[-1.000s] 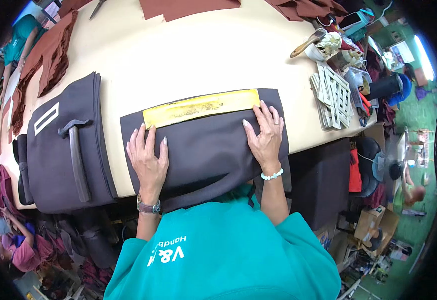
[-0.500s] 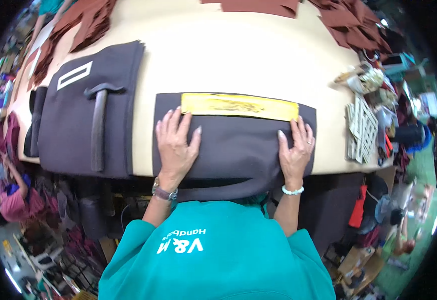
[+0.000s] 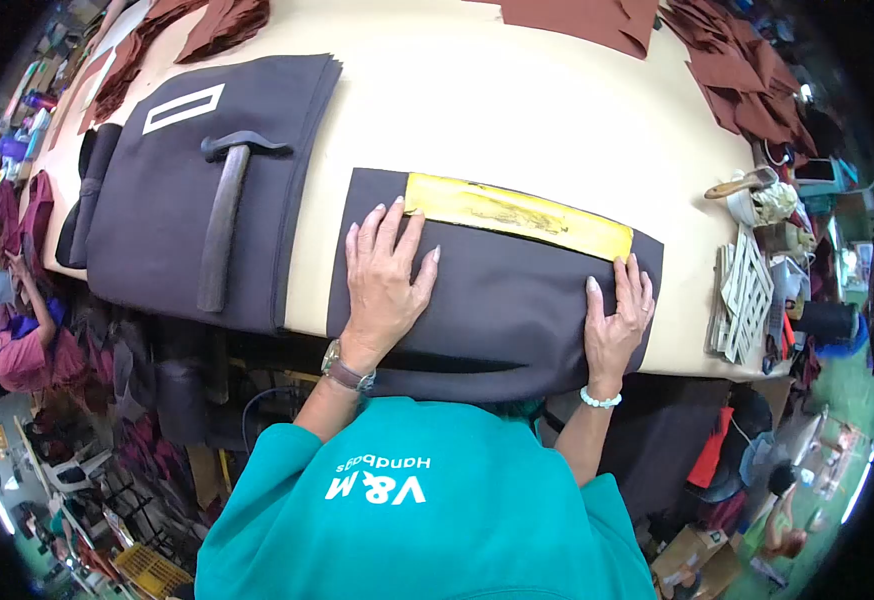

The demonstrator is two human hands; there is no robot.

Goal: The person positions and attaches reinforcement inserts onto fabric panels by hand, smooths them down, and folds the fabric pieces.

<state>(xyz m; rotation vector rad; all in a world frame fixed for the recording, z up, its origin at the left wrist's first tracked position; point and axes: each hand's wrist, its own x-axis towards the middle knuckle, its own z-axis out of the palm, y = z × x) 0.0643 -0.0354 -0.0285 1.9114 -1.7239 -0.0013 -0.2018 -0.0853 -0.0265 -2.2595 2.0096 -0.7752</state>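
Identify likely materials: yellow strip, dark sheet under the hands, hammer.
Yellow strip: perhaps plastic or coated card; smooth-looking, dark-smudged.
Dark sheet: probably fabric or synthetic leather; matte, sagging in a soft fold.
Hammer: head apparently metal, dark, slim, curved; handle likely wood, dull, grain unclear.

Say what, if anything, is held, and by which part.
Nothing is gripped: left hand and right hand rest on dark fabric, fingers at lower corners of the yellow strip.
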